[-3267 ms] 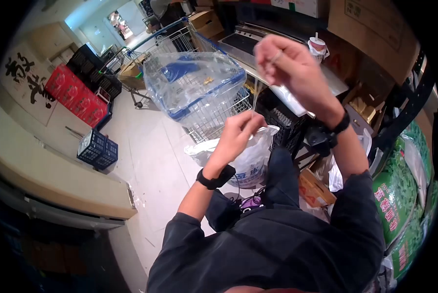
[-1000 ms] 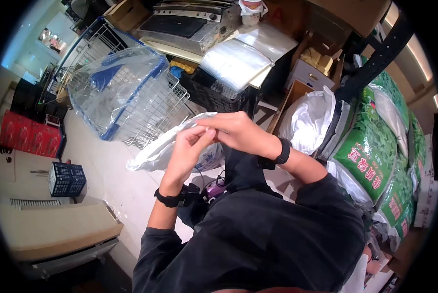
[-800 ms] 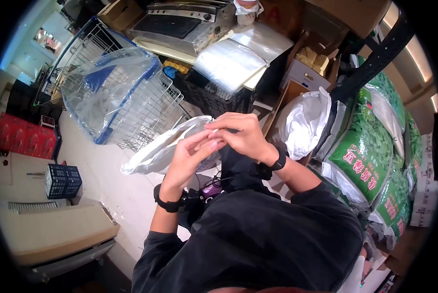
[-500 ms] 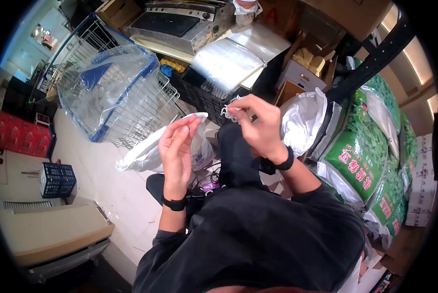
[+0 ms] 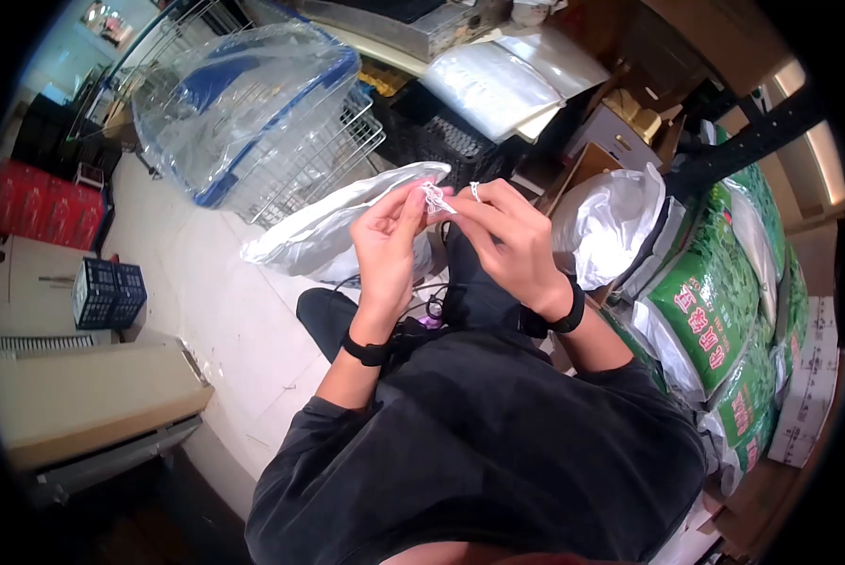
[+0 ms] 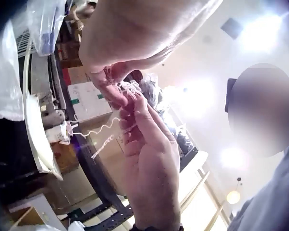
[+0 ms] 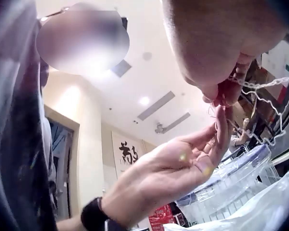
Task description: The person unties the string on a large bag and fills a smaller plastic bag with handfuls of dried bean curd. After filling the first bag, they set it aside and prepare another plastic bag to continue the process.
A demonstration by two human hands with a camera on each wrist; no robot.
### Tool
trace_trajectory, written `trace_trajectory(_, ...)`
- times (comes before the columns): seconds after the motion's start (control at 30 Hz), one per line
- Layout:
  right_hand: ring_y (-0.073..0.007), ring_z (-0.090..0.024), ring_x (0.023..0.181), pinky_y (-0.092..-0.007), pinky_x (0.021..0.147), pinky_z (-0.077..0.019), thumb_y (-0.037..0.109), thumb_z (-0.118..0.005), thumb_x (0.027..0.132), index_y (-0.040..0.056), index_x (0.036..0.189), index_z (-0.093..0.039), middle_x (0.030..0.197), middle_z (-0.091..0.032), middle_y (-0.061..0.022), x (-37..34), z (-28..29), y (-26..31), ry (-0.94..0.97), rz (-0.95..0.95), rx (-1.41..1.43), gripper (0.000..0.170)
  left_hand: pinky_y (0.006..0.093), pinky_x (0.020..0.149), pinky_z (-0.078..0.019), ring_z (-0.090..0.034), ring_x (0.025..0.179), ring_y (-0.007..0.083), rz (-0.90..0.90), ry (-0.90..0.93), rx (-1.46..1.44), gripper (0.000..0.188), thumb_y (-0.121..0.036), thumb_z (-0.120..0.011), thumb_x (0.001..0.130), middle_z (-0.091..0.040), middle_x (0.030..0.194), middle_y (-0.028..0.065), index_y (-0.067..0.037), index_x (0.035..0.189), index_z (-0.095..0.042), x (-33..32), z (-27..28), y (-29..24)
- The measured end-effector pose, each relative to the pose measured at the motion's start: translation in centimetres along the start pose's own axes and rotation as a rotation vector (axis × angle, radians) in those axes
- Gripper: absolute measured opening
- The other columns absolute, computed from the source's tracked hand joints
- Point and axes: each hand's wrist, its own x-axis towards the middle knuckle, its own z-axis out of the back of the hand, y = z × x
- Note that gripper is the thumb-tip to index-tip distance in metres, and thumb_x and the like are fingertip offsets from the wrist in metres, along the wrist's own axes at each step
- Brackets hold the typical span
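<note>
A bunched white thread (image 5: 435, 200), crinkled and loopy, sits between the fingertips of both hands. My left hand (image 5: 385, 250) pinches the bunch between thumb and fingers, and my right hand (image 5: 515, 243) pinches it from the other side. In the left wrist view, a loose strand of thread (image 6: 103, 148) dangles beside the right hand (image 6: 151, 163). The right wrist view shows wavy thread (image 7: 274, 85) trailing off the fingers, with the left hand (image 7: 178, 161) below. Under the hands stands a white woven sack (image 5: 319, 231), its mouth spread, its contents out of sight.
A wire shopping cart (image 5: 300, 155) lined with clear plastic stands ahead. Clear plastic bags (image 5: 488, 89) lie stacked over a black crate (image 5: 432, 141). To the right are another white sack (image 5: 611, 226) and piled green sacks (image 5: 715, 311). A blue crate (image 5: 109, 292) sits at left.
Earlier the right hand was raised high above the sack, then the hands met. Half a second ago they were apart, thread in the right hand; now both hold it together.
</note>
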Motion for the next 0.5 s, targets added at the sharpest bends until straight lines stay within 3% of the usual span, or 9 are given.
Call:
trace_trajectory(0.13,-0.0311,-0.065,0.087,-0.0389,0.076,-0.0553,-0.009,-0.074,0.077,-0.0023,0.103,-0.072,0.097,-0.066,-0.0134,0.3,-2.0,0.0,0.004,0.18,-0.092,0.027,0.0305,0.096,-0.0584,-0.073,0.109,0.0196,0.077,0.0,-0.023,0.029,-0.006,-0.067,0.104,-0.074,0.123,0.0202,0.009,0.128,-0.068,-1.4,0.7,-2.0)
trace_trajectory(0.2,-0.0297,-0.065,0.079,-0.0367,0.07,-0.0545,-0.011,-0.079,0.072,-0.0023,0.093,-0.074,0.087,-0.065,-0.0124,0.8,-2.7,0.6,0.03,0.213,-0.135,0.023,0.0307,0.095,-0.059,-0.074,0.108,0.0198,-0.052,0.021,0.186,0.031,-0.003,-0.068,0.102,-0.075,0.121,0.0195,0.009,0.131,-0.067,-1.9,1.5,-1.9)
trace_trajectory(0.23,-0.0318,-0.066,0.092,-0.0388,0.078,-0.0556,-0.008,-0.075,0.078,-0.0011,0.103,-0.072,0.101,-0.066,-0.0133,0.4,-2.8,0.4,0.118,0.22,-0.074,0.026,0.032,0.095,-0.06,-0.074,0.108,0.0225,-0.012,-0.052,0.213,0.031,-0.002,-0.07,0.1,-0.075,0.119,0.021,0.01,0.129,-0.066,-2.0,2.3,-1.7)
trace_trajectory(0.27,-0.0318,-0.066,0.092,-0.0388,0.078,-0.0556,-0.008,-0.075,0.078,-0.0011,0.103,-0.072,0.101,-0.066,-0.0133,0.5,-2.9,0.7,0.125,0.222,-0.061,0.026,0.032,0.095,-0.06,-0.074,0.108,0.0225,-0.014,-0.066,0.217,0.031,-0.002,-0.07,0.1,-0.075,0.119,0.021,0.01,0.129,-0.066,-2.1,2.7,-1.7)
trace_trajectory(0.33,-0.0302,-0.066,0.105,-0.0403,0.085,-0.0547,-0.001,-0.08,0.081,0.0011,0.115,-0.068,0.116,-0.063,-0.0138,0.9,-2.9,1.5,0.036,0.005,0.18,0.036,0.0364,0.098,-0.0603,-0.076,0.102,0.024,0.0,-0.121,0.019,0.03,-0.007,-0.071,0.101,-0.074,0.12,0.0217,0.009,0.126,-0.066,-2.2,3.2,-2.0)
trace_trajectory(0.37,-0.0301,-0.06,0.124,-0.0412,0.099,-0.0506,0.009,-0.081,0.087,0.0032,0.134,-0.061,0.134,-0.057,-0.016,1.1,-3.0,1.5,0.062,-0.075,0.26,0.052,0.0368,0.098,-0.0608,-0.076,0.105,0.0256,0.01,-0.109,-0.017,0.032,-0.007,-0.071,0.101,-0.074,0.121,0.0222,0.01,0.127,-0.064,-2.3,3.3,-2.3)
trace_trajectory(0.4,-0.0301,-0.06,0.124,-0.0412,0.099,-0.0506,0.009,-0.081,0.087,0.0032,0.134,-0.061,0.134,-0.057,-0.016,1.1,-3.5,1.4,0.063,-0.073,0.261,0.052,0.0368,0.098,-0.0608,-0.076,0.105,0.0256,0.007,-0.11,-0.016,0.032,-0.007,-0.071,0.101,-0.074,0.121,0.0222,0.01,0.127,-0.064,-2.4,3.2,-2.4)
trace_trajectory(0.47,-0.0333,-0.052,0.135,-0.0424,0.111,-0.0436,0.014,-0.073,0.096,0.0025,0.147,-0.053,0.147,-0.051,-0.0187,0.5,-5.0,1.0,0.213,-0.272,0.689,0.056,0.0364,0.104,-0.0565,-0.072,0.115,0.0252,0.022,0.006,-0.034,0.039,-0.005,-0.063,0.105,-0.07,0.131,0.0222,0.009,0.14,-0.056,-2.7,2.9,-2.6)
trace_trajectory(0.5,-0.0362,-0.049,0.139,-0.0434,0.117,-0.039,0.017,-0.063,0.103,0.0006,0.151,-0.05,0.156,-0.044,-0.0202,0.9,-5.2,0.4,0.266,-0.058,0.41,0.052,0.0364,0.104,-0.0565,-0.072,0.115,0.0252,0.024,0.008,-0.034,0.039,-0.005,-0.063,0.105,-0.07,0.131,0.0222,0.009,0.14,-0.056,-2.9,2.6,-2.6)
